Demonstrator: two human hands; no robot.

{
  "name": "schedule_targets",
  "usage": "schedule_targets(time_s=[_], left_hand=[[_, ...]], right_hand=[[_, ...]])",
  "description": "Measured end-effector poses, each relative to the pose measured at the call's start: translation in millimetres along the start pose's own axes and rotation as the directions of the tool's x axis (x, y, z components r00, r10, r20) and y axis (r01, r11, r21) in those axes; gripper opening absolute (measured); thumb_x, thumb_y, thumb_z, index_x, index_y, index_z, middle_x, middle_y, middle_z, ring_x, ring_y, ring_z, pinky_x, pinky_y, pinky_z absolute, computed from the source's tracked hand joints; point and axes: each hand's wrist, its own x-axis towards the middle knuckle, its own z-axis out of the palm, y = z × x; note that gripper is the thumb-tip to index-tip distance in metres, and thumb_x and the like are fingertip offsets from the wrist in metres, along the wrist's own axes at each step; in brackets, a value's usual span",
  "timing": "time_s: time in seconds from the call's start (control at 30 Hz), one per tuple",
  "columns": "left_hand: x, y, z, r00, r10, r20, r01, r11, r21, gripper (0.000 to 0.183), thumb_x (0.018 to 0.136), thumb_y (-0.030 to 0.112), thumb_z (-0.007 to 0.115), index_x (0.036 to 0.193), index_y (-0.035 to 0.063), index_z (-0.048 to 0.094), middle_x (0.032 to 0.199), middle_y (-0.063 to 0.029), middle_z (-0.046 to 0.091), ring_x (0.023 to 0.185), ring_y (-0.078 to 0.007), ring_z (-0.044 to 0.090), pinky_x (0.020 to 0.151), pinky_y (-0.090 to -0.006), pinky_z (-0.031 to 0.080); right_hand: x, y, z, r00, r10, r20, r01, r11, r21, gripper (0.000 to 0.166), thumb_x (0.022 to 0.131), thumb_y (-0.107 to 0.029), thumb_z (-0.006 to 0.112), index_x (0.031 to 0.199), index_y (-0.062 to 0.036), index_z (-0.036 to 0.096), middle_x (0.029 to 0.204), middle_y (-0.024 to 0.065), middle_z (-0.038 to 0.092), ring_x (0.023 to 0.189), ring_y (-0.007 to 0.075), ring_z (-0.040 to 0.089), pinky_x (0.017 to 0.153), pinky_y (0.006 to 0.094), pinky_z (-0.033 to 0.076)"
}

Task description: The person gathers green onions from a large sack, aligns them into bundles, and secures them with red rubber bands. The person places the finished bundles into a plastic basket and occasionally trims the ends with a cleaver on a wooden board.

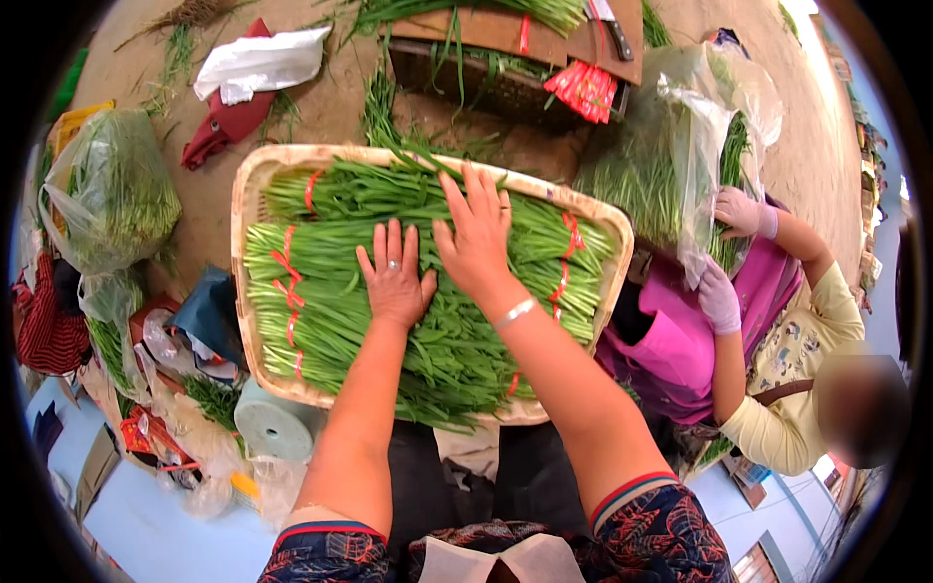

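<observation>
A pale plastic basket (251,350) stands before me, filled with bunches of long green leafy stalks, which look like garlic chives (335,291). Red ties (291,328) bind the bunches near the pale stem ends, at both the left and right sides. My left hand (397,280), with a ring on one finger, lies flat on the leaves near the middle. To its right and a little farther away, my right hand (477,233) rests palm down on the leaves, fingers spread, towards the basket's far edge. Neither hand grips a bunch.
Beyond the basket, a wooden table (474,36) bears more chives, a knife (612,29) and red ties (583,91). A gloved co-worker (780,393) at the right handles a plastic bag of chives (649,167). Another bag (120,189) stands left; a light-blue stool (273,423) is near-left.
</observation>
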Motion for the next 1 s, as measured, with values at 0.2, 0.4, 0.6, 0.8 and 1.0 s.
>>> schedule_targets(time_s=[0.2, 0.4, 0.6, 0.8, 1.0], left_hand=[[6, 12, 16, 0.994, 0.032, -0.102, -0.039, 0.996, -0.077, 0.057, 0.079, 0.044, 0.059, 0.127, 0.0160, 0.048, 0.150, -0.0106, 0.024, 0.140, -0.0321, 0.018, 0.107, -0.0619, 0.009], [12, 6, 14, 0.994, 0.030, -0.105, -0.037, 0.997, -0.065, 0.056, 0.081, 0.043, 0.058, 0.128, 0.0149, 0.047, 0.149, -0.0109, 0.027, 0.139, -0.0318, 0.020, 0.107, -0.0622, 0.009], [0, 6, -48, 0.990, 0.130, -0.048, -0.138, 0.954, -0.265, 0.063, 0.081, 0.032, 0.061, 0.137, 0.0112, 0.040, 0.147, -0.0126, 0.030, 0.138, -0.0344, 0.022, 0.109, -0.0566, 0.012], [-58, -25, -55, 0.952, 0.304, 0.048, -0.284, 0.928, -0.244, 0.071, 0.078, 0.038, 0.064, 0.141, 0.0204, 0.037, 0.151, -0.0112, 0.025, 0.139, -0.0321, 0.021, 0.109, -0.0574, 0.013], [-61, -18, -17, 0.966, 0.254, 0.043, -0.246, 0.959, -0.142, 0.078, 0.071, 0.039, 0.066, 0.141, 0.0187, 0.037, 0.151, -0.0119, 0.023, 0.139, -0.0326, 0.020, 0.109, -0.0572, 0.012]], right_hand=[[-14, 38, 35, 0.958, -0.182, 0.221, 0.234, 0.943, -0.239, 0.047, 0.087, -0.034, 0.050, 0.133, -0.0227, 0.046, 0.144, 0.0072, 0.036, 0.136, 0.0310, 0.026, 0.109, 0.0565, 0.013], [-4, 40, 46, 0.953, -0.172, 0.251, 0.238, 0.935, -0.263, 0.046, 0.090, -0.040, 0.046, 0.133, -0.0242, 0.047, 0.141, 0.0056, 0.039, 0.136, 0.0273, 0.027, 0.110, 0.0529, 0.013], [-1, 47, 33, 0.958, -0.179, 0.223, 0.189, 0.982, -0.023, 0.041, 0.088, -0.036, 0.054, 0.126, -0.0202, 0.055, 0.138, 0.0084, 0.044, 0.135, 0.0304, 0.030, 0.108, 0.0556, 0.018], [-76, -33, -36, 0.995, -0.073, 0.069, 0.015, 0.787, 0.616, 0.010, 0.077, -0.008, 0.061, 0.086, -0.0048, 0.063, 0.085, 0.0107, 0.062, 0.081, 0.0287, 0.059, 0.076, 0.0378, 0.047], [-252, -47, 28, 0.431, -0.206, 0.879, -0.676, 0.572, 0.465, 0.029, 0.088, -0.019, 0.056, 0.110, -0.0020, 0.063, 0.091, 0.0131, 0.066, 0.085, 0.0240, 0.062, 0.081, 0.0339, 0.048]])
